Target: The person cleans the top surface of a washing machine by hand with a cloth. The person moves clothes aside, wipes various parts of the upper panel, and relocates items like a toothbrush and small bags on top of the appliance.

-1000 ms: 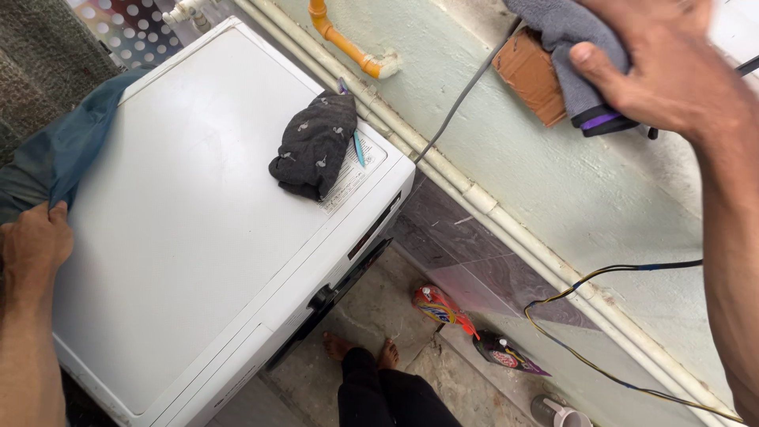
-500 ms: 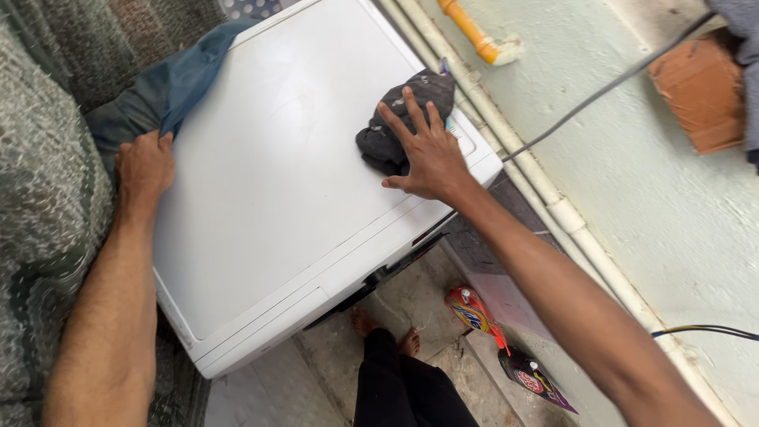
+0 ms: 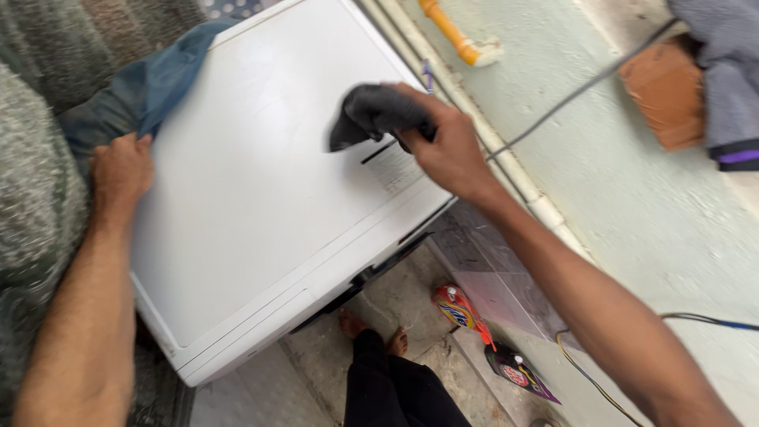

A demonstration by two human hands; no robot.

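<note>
Home laundry corner, washing machine, detergent packs

One white box-shaped washing machine is seen. Two bare hands are counted: one left hand and one right hand. One dark crumpled cloth, one blue cloth and one grey cloth with a purple band are seen. Two flat detergent packets are counted on the floor: one orange, one black. One orange pipe, one brown brick and two bare feet are visible.
</note>
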